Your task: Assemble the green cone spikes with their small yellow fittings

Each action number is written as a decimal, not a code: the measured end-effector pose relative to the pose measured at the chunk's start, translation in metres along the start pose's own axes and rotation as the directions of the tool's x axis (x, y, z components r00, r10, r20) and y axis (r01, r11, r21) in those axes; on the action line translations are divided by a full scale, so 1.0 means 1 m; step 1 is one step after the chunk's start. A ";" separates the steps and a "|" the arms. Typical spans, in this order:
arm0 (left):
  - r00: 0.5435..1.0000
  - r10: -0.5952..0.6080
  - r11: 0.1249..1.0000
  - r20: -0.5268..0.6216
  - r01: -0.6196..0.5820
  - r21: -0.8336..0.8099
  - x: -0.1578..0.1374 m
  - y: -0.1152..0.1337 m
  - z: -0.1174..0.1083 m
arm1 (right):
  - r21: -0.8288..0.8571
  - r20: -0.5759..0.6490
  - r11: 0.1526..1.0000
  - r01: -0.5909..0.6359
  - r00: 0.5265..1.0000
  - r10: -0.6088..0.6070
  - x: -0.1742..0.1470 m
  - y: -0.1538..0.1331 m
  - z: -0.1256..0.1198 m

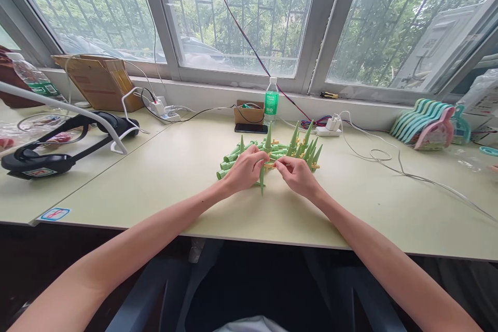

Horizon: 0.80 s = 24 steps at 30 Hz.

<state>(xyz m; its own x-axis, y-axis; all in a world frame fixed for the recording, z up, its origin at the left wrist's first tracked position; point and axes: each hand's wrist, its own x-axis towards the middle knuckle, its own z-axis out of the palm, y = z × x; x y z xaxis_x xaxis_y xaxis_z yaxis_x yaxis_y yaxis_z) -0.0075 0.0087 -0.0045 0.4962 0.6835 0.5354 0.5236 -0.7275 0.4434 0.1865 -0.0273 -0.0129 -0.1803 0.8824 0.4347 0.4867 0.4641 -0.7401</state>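
Note:
My left hand (247,168) is closed in a pinch near the table's middle, its fingertips on a small yellow connector piece (270,165). A pointed green plastic leaf (262,185) hangs down just below those fingertips and seems joined to that piece. At the other end of the yellow piece, my right hand (299,175) pinches with thumb and forefinger. Behind both hands lies a cluster of green plastic stalks (230,157) and upright green spiky leaves (293,139) with yellow joints. My fingers hide part of the cluster.
A black phone (251,128) lies behind the cluster, before a small cardboard box (249,113) and a green-labelled bottle (271,98). A black headset (70,148) sits at left. White cables (400,161) and several pastel hangers (424,122) are at right.

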 end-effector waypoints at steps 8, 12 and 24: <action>1.000 -0.002 1.000 0.005 0.002 0.012 0.000 0.000 0.001 | 0.007 -0.004 1.000 -0.005 1.000 0.005 0.000 0.001 0.000; 1.000 -0.001 1.000 0.012 0.001 0.006 0.000 -0.001 0.000 | 0.002 0.007 1.000 0.001 1.000 -0.001 0.000 0.002 0.001; 1.000 -0.019 1.000 -0.003 0.019 -0.009 -0.001 -0.005 0.002 | 0.009 0.044 1.000 0.010 0.999 -0.010 0.000 0.005 0.001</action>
<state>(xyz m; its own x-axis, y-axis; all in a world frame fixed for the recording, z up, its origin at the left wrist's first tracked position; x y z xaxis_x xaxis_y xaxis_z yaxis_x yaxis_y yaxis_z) -0.0088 0.0117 -0.0085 0.4844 0.6970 0.5287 0.5265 -0.7149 0.4601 0.1880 -0.0250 -0.0168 -0.2230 0.8802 0.4189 0.4769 0.4733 -0.7407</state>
